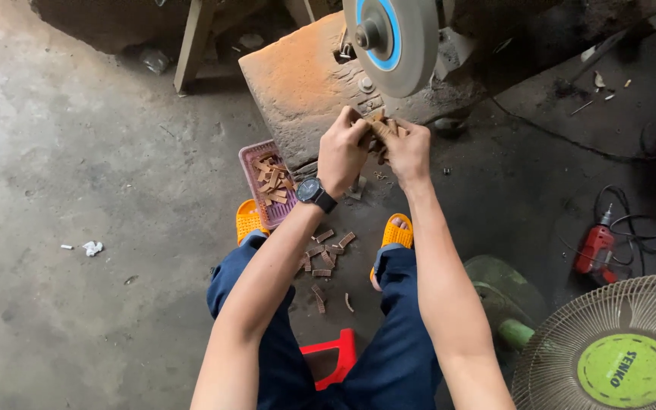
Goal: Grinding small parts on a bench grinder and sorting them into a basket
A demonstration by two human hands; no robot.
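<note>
You are holding a bunch of small brown wooden pieces (378,130) just above the centre of the view, directly at 6 o'clock below the grinding wheel (390,42). Your left hand (343,148) and your right hand (406,150) are pressing together, both closing around the bunch, fingers curling over it from either side. You are wearing a dark wristwatch (315,193) on the left wrist.

At 12 o'clock from the hands, the grey grinding wheel with its blue ring is sitting above a dusty, rust-coloured block (298,83). At 8 o'clock from the hands, a pink plastic tray (253,158) is lying on the floor, holding more brown pieces. At 6 o'clock, further loose wooden pieces (326,257) are lying scattered on the concrete floor (77,152) between your feet, which are sitting in orange slippers (398,232). Your legs are in dark blue trousers, and a red stool (333,354) is showing between them at the bottom edge.

At 4 o'clock, well apart from the hands, a red power drill (595,250) is lying with its black cable, and beyond it, at the lower right corner, a fan (616,357) with a green hub is standing. Crumpled white scraps (91,247) are lying at 8 o'clock, far left
</note>
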